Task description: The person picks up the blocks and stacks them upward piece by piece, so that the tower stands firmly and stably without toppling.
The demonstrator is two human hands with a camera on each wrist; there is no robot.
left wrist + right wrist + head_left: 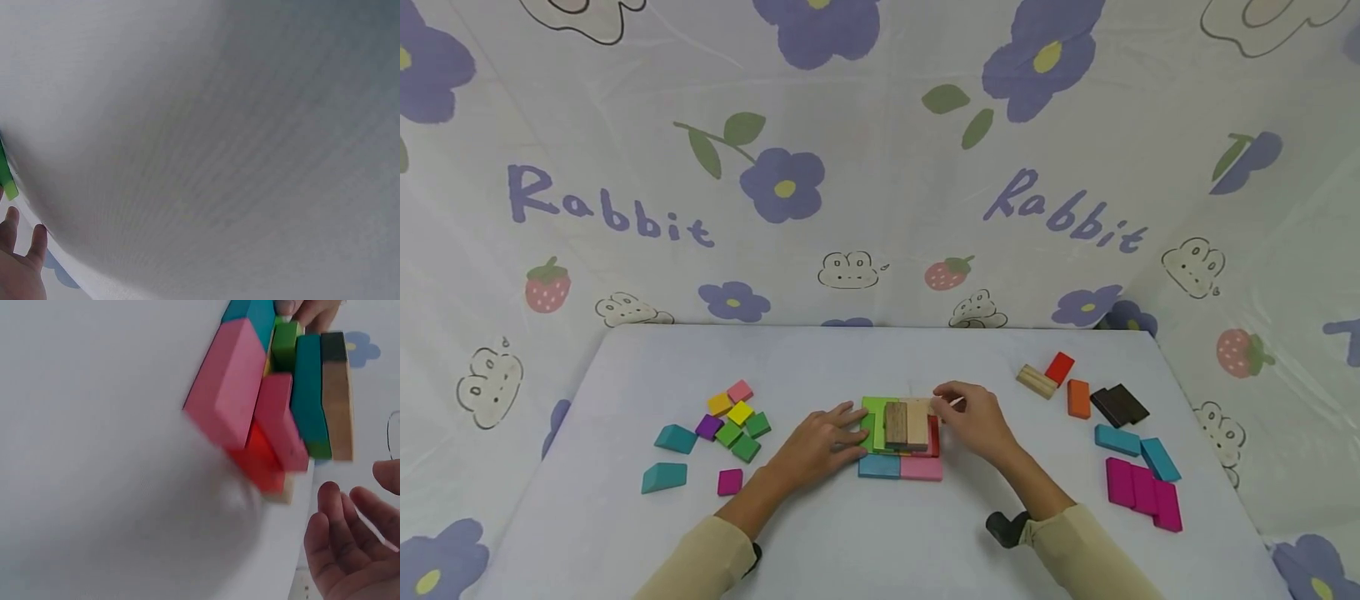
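A layered stack of coloured wooden blocks stands mid-table, with a brown block (896,425) and a pale wood block (917,423) side by side on top. Light green blocks (868,425) line its left side, a blue block (878,467) and a pink block (921,469) its front, and a red block (934,437) its right. My left hand (816,442) spreads its fingers against the green side. Beside the back right corner is my right hand (977,417); in the right wrist view its thumb and loosely bent fingers (334,534) are apart, with nothing between them.
To the left lie several small cubes, among them a purple one (709,427) and a magenta one (730,482), and two teal blocks (676,439). On the right are magenta (1120,482), blue (1117,439), black (1112,407), orange (1078,398), red and wood blocks. Printed cloth (880,167) hangs behind.
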